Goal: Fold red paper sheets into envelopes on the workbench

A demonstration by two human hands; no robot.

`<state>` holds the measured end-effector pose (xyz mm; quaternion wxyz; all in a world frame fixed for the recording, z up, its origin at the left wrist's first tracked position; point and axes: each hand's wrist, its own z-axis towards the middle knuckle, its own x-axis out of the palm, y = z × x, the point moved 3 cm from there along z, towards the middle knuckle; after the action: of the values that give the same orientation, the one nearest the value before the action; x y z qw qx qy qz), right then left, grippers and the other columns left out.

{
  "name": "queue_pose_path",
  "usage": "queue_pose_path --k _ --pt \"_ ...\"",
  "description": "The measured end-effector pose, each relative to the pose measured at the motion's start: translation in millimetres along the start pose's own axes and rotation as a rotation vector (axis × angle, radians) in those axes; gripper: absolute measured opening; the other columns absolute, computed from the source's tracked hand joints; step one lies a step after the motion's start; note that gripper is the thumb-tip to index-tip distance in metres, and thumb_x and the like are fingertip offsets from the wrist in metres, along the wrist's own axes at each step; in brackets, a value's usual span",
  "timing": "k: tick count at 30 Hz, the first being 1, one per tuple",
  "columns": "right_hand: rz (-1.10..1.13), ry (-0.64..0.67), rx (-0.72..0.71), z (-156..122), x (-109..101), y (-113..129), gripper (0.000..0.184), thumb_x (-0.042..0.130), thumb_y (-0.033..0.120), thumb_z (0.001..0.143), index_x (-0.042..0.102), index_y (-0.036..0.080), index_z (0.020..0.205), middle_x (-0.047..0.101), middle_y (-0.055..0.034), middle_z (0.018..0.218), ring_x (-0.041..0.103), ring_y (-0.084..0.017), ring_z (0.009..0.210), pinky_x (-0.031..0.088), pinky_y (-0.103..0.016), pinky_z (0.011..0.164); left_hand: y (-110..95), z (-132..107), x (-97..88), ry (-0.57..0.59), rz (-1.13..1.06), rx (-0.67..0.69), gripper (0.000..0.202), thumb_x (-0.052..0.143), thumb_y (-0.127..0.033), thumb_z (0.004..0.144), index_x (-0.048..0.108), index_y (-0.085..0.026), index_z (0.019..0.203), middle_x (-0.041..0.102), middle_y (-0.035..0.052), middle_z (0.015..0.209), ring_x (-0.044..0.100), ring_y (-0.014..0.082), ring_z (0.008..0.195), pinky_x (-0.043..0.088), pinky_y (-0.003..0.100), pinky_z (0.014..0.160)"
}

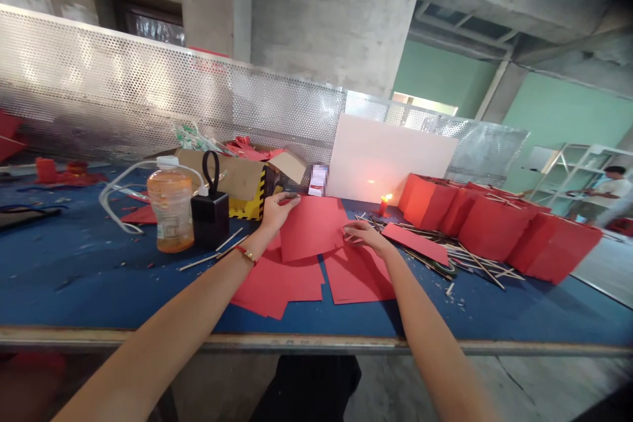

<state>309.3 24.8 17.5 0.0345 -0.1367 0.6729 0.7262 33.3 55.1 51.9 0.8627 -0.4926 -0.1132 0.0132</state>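
Observation:
A red paper sheet [312, 227] is raised and tilted above other red sheets on the blue table. My left hand [281, 208] pinches it near its upper left corner, with a red cord bracelet on that wrist. At the sheet's right edge, the curled fingers of my right hand [364, 235] close on it. Beneath lie overlapping red sheets [277, 282] on the left and another pile of red sheets [363, 280] on the right.
Left stand a bottle of orange liquid [171, 208] with a tube, a black power bank [210, 219] and a cardboard box [237, 181]. Right are a lit red candle [384, 206], thin wooden sticks [487, 264] and several red paper boxes [497, 224]. A white board [390, 151] stands behind.

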Motion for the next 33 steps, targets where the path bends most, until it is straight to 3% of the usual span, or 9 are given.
queue_pose_path --k 3,7,11,14,19,24,27,30,33 --pt "-0.019 -0.055 0.086 4.3 0.6 -8.3 0.032 0.079 0.046 0.07 0.069 0.019 0.084 0.072 -0.0062 0.081 0.063 -0.014 0.066 0.047 -0.022 0.055 3.6 -0.9 1.4 -0.066 -0.102 -0.042 0.034 0.081 -0.038 0.059 0.073 -0.016 0.083 0.074 0.0099 0.095 0.067 0.0246 0.095 0.05 0.038 0.09" --pt "0.015 0.059 0.189 1.8 6.0 -8.0 0.049 0.063 0.065 0.079 0.069 0.018 0.087 0.074 -0.0114 0.083 0.063 -0.015 0.061 0.045 -0.022 0.049 8.2 0.1 5.9 -0.095 -0.284 -0.1 0.036 0.081 -0.033 0.058 0.071 -0.016 0.088 0.073 0.0104 0.102 0.066 0.0228 0.099 0.05 0.037 0.092" --pt "0.062 0.29 0.242 -6.1 19.9 -1.8 0.067 0.047 0.078 0.081 0.069 0.015 0.084 0.074 -0.0155 0.085 0.067 -0.019 0.066 0.049 -0.025 0.054 6.5 -4.1 14.7 0.026 -0.437 -0.217 0.034 0.077 -0.026 0.062 0.072 -0.018 0.095 0.074 0.0073 0.103 0.068 0.0189 0.087 0.053 0.032 0.079" --pt "0.227 0.384 0.23 -5.8 29.1 -0.1 0.06 0.05 0.075 0.081 0.066 0.016 0.085 0.074 -0.0135 0.085 0.07 -0.022 0.073 0.053 -0.03 0.063 1.8 -10.3 21.2 0.131 -0.46 -0.27 0.036 0.075 -0.024 0.065 0.072 -0.02 0.101 0.074 0.007 0.107 0.068 0.018 0.082 0.054 0.029 0.068" --pt "0.505 0.055 0.126 9.3 17.6 -6.6 0.025 0.078 0.039 0.073 0.061 0.021 0.077 0.068 -0.0021 0.07 0.065 -0.016 0.064 0.053 -0.031 0.071 1.9 -11.9 21.0 0.099 -0.174 -0.135 0.029 0.069 -0.018 0.066 0.073 -0.016 0.095 0.074 0.0089 0.104 0.069 0.0232 0.094 0.055 0.034 0.081" --pt "0.512 -0.244 0.014 14.9 1.7 -9.6 0.034 0.087 0.036 0.057 0.059 0.021 0.068 0.065 0.0006 0.065 0.059 -0.014 0.06 0.051 -0.031 0.067 -0.1 -14.7 20.7 0.128 0.394 0.234 0.037 0.062 -0.013 0.071 0.069 -0.015 0.107 0.066 0.0134 0.122 0.061 0.0282 0.115 0.044 0.045 0.105" --pt "0.438 -0.271 -0.039 10.6 4.3 -4.3 0.042 0.088 0.045 0.049 0.063 0.02 0.069 0.067 -0.0013 0.071 0.06 -0.015 0.063 0.051 -0.03 0.065 -5.2 -26.5 30.9 0.279 0.543 0.405 0.049 0.067 -0.025 0.076 0.061 -0.016 0.124 0.052 0.0146 0.142 0.048 0.0304 0.131 0.034 0.046 0.113" --pt "0.31 -0.193 -0.13 4.8 16.4 5.0 0.047 0.086 0.052 0.051 0.069 0.019 0.078 0.071 -0.0037 0.08 0.062 -0.017 0.069 0.05 -0.032 0.069 -4.9 -44.2 44.8 0.543 0.501 0.338 0.077 0.07 -0.048 0.077 0.043 -0.018 0.142 0.043 0.0152 0.149 0.04 0.0311 0.138 0.032 0.048 0.115" --pt "0.23 -0.101 -0.21 1.5 31.0 11.4 0.048 0.081 0.057 0.058 0.07 0.019 0.085 0.072 -0.0032 0.081 0.064 -0.019 0.072 0.05 -0.034 0.072 -3.1 -63.6 56.8 0.797 0.471 0.306 0.105 0.075 -0.054 0.071 0.018 -0.023 0.154 0.019 0.0138 0.161 0.02 0.032 0.148 0.026 0.049 0.118"
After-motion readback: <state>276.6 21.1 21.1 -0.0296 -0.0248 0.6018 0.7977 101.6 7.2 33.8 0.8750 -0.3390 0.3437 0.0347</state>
